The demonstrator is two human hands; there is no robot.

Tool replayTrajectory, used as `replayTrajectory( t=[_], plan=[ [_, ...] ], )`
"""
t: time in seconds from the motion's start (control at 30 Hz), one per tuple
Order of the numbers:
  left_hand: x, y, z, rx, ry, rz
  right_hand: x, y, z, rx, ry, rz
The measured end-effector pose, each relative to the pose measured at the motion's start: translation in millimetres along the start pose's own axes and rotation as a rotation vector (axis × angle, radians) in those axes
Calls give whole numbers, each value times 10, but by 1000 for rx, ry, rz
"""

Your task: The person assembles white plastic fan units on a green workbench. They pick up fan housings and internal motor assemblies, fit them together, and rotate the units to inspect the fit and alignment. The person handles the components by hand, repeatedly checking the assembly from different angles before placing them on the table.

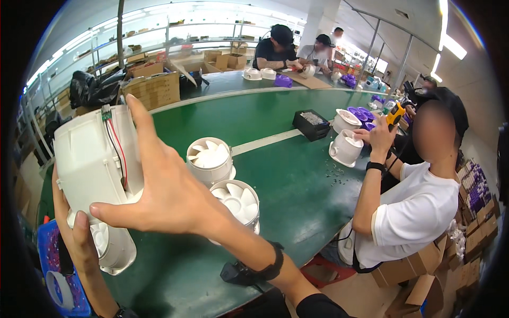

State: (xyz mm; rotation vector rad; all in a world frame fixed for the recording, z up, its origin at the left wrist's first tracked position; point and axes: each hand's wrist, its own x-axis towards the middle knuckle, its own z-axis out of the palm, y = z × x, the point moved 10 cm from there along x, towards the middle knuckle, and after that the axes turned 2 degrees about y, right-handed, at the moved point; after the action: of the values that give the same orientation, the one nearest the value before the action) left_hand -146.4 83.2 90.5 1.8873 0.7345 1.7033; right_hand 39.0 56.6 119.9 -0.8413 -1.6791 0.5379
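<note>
Between my two hands I hold up a white plastic fan housing (87, 159) above the left end of the green table. A red and a black wire run down its side from a small green circuit board (106, 113) at its top edge. My left hand (79, 241) grips it from the left and below, most of its fingers hidden behind it. Across its right side spreads my right hand (167, 188), thumb on the lower front and a finger up along the edge. Below the held housing stands a white fan unit (114, 252), partly covered.
Two white fan units (209, 159) (241, 204) stand right of my hands. A blue bin (47, 241) sits lower left. To the right, a person in a white shirt holds a yellow electric screwdriver (395, 114) over a white housing (347, 148), near a black tray of screws (310, 127).
</note>
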Motion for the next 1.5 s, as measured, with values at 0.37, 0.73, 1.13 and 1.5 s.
replayTrajectory(
  t=[0.37, 0.73, 1.13, 1.5],
  plan=[
    [17, -30, 106, -115, 35, -90, -8, 29, 101, -126, 147, -163],
    [64, 159, 53, -240, -71, -41, 35, 36, 136, 160, 62, -150],
    [53, 227, 158, -209, -77, 0, 66, 72, 31, 181, 62, -179],
    [48, 71, 107, -57, 18, -73, 22, 59, 73, -34, 136, -195]
  ],
)
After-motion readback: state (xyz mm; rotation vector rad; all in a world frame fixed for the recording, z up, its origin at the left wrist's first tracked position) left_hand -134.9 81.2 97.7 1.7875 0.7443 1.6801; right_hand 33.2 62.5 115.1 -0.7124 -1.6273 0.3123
